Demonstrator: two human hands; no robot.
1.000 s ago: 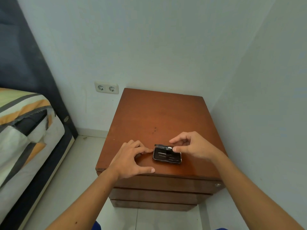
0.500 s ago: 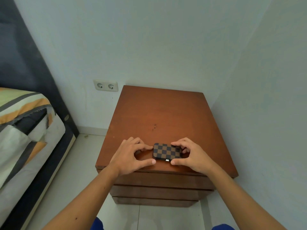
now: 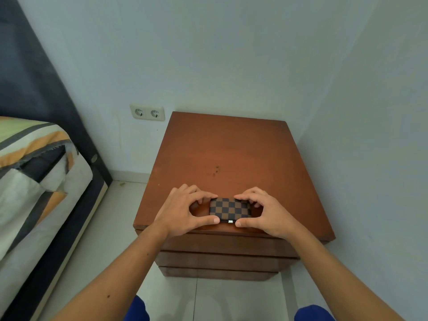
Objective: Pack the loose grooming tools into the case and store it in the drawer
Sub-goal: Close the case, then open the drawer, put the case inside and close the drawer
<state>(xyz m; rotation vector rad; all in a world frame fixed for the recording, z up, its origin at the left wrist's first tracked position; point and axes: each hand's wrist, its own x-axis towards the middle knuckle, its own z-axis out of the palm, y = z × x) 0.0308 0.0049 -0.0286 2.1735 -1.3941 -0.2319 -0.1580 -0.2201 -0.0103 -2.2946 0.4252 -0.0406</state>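
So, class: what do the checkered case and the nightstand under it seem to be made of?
Checkered case: likely faux leather or coated fabric, matte, with a printed brown-and-black check and a small metal-looking clasp on its near edge. Nightstand: wood or wood veneer, reddish-brown, with a smooth low-sheen finish and a few small dark marks.
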